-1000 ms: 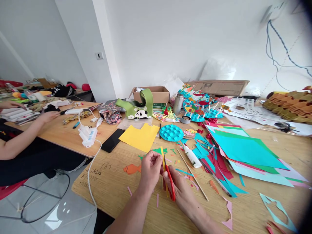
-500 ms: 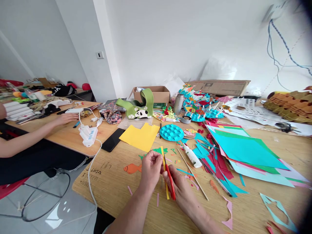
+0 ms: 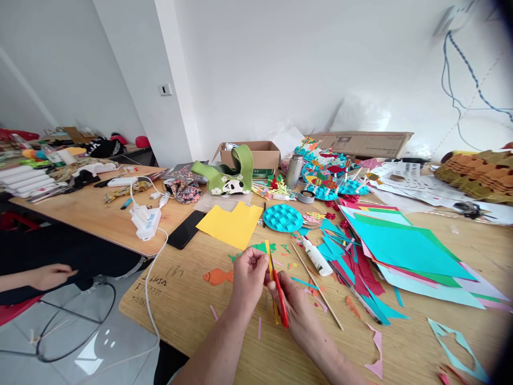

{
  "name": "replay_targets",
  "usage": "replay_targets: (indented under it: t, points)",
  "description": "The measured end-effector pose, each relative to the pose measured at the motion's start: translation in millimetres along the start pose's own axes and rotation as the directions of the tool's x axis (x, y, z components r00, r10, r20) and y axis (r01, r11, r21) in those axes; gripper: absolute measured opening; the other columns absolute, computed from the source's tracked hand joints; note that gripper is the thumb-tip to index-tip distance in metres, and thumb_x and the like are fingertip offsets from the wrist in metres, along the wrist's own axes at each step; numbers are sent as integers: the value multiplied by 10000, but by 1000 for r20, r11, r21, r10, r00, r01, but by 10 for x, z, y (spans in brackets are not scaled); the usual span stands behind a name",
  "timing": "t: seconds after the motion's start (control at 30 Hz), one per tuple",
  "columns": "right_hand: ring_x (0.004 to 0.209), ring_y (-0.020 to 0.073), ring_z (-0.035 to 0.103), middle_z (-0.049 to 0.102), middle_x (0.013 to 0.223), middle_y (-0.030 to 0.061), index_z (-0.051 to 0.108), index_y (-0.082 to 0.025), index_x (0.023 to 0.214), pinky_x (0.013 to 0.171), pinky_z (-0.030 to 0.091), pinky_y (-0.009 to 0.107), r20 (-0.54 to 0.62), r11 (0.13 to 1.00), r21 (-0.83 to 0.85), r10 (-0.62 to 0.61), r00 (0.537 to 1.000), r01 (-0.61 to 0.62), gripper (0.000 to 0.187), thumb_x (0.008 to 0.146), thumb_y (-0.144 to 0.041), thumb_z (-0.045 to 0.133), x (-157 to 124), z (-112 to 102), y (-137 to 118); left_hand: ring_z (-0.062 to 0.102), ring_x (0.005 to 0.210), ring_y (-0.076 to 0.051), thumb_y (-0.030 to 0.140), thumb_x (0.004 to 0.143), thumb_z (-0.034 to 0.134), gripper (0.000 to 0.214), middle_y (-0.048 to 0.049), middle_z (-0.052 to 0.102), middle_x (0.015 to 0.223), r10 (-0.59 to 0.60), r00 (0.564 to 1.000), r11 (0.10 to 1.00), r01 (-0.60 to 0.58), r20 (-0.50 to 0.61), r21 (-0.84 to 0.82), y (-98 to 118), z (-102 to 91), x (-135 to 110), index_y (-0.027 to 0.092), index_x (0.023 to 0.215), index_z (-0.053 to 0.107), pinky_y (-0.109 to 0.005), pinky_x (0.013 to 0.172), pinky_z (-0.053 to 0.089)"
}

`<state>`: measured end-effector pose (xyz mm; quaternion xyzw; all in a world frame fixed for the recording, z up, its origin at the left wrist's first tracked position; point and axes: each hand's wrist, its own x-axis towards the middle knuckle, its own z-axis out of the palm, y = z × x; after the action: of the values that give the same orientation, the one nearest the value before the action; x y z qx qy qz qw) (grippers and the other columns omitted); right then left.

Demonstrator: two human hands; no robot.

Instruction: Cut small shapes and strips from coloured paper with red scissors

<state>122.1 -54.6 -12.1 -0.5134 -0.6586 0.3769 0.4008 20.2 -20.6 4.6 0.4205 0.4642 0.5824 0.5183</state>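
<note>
My left hand (image 3: 249,272) is closed, its fingertips pinching a narrow yellow paper strip (image 3: 267,247) that stands up past them. In my right hand (image 3: 292,299) are red-handled scissors (image 3: 281,302), their blades pointing away from me alongside the strip. The strip's lower end runs down behind the handles, partly hidden. Just beyond my left hand lie green paper cutouts (image 3: 262,248) and an orange paper fish (image 3: 218,276). To the right are a white glue bottle (image 3: 316,256) and a thin wooden stick (image 3: 318,289).
Yellow paper (image 3: 230,227), a black phone (image 3: 185,230) and a blue woven disc (image 3: 282,217) lie ahead. Coloured sheets (image 3: 412,246) are piled at right. A white cable (image 3: 146,299) hangs from a power strip (image 3: 145,222). At left is another person's hand (image 3: 54,275).
The other person's hand has drawn back from the left table and is now lower, over their lap. My hands, the scissors and the strip stay almost in place.
</note>
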Motion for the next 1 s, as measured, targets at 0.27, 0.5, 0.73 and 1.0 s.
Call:
replay_targets:
  t: [0.27,0.5,0.73,1.0]
  points:
    - [636,153,469,484,638,-10,398,-209,689,585,391,265,26,1000,-10,8,1000,-8,357,863,-521,399,-19,-3,3,461,422,-70,287,698,604,166,59,478,507,-5,1000,1000,5,-6,-12,-20,-5,9,165,642,506,-176,421,366]
    - [613,147,437,504,644,0,397,-210,678,568,362,265,0,1000,-5,0,1000,0,359,870,-513,387,-12,32,34,457,419,-69,293,706,602,174,58,473,509,-3,1000,1000,3,0,-12,-15,-3,5,164,648,501,-173,412,359]
    - [595,145,429,504,637,6,395,-211,660,554,357,262,-18,1000,9,19,1000,-19,383,838,-549,420,-1,31,14,464,419,-71,299,697,607,165,59,490,510,-8,1000,1000,8,0,-16,-6,-7,6,163,655,524,-179,415,364]
    - [617,153,440,518,673,10,469,-192,738,565,343,254,0,1000,7,5,1000,-5,334,875,-487,393,-18,34,46,471,404,-86,323,702,592,184,46,509,488,-37,999,996,39,24,-81,34,-31,13,160,650,523,-197,405,365]
